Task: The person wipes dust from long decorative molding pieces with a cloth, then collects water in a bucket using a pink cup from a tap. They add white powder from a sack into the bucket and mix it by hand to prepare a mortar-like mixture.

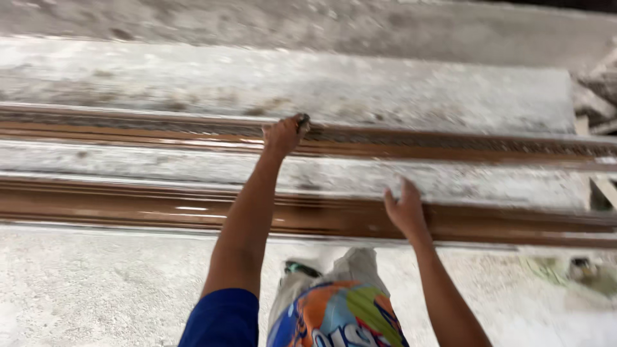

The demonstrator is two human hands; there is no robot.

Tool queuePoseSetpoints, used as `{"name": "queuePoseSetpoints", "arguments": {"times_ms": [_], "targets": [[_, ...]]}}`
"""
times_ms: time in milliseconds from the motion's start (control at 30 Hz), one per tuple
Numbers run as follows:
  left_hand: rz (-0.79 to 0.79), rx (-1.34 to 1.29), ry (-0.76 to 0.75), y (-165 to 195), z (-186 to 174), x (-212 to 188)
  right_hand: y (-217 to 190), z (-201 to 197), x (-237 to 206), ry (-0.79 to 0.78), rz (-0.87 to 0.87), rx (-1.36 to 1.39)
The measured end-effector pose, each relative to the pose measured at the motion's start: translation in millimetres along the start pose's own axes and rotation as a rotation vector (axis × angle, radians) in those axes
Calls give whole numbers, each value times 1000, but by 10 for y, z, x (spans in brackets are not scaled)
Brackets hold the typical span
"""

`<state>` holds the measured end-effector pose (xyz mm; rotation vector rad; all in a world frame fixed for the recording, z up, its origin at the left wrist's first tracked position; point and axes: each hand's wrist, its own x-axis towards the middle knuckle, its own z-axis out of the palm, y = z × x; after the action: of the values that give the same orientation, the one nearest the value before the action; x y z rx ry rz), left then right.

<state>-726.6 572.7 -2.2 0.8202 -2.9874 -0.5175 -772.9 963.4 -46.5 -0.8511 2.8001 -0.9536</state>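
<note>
Left hand (283, 136) fisted round a small dark tool (303, 121) on far brown rail (450, 144), right hand (404, 209) – fingers spread – flat on near rail (128, 205)

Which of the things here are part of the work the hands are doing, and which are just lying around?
In hand:
left hand, closed on a small dark tool
far brown rail under it
right hand resting on the near brown rail

Lying about:
rubble at right
greenish scrap on the dusty floor

Even, soft daylight, bright on the pale floor (96, 289), with faint shadows. The whole picture is motion-blurred, both hands smeared. A glare streak lies on the near brown rail (128, 205).
</note>
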Motion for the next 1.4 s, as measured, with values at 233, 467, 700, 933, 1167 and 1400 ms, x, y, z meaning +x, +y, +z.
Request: {"name": "queuePoseSetpoints", "arguments": {"times_ms": [233,467,700,933,1167,1400], "targets": [[-97,-58,62,-1414,-530,-148,-1600,821,2,-303,-25,150],[-84,143,186,-3280,-958,-324,-2613,1821,58,-285,-76,196],[-146,28,11,-4849,-1712,-453,-4161,2896,307,-400,-208,193],[-180,98,-46,-6394,-2271,-522,-5155,3505,533,-592,-257,93],[-47,105,51,-8148,-2731,-672,-5751,4326,441,-525,6,-264],[-99,106,-147,-9384,-3282,-644,-6242,4650,685,-591,331,-502]]}}
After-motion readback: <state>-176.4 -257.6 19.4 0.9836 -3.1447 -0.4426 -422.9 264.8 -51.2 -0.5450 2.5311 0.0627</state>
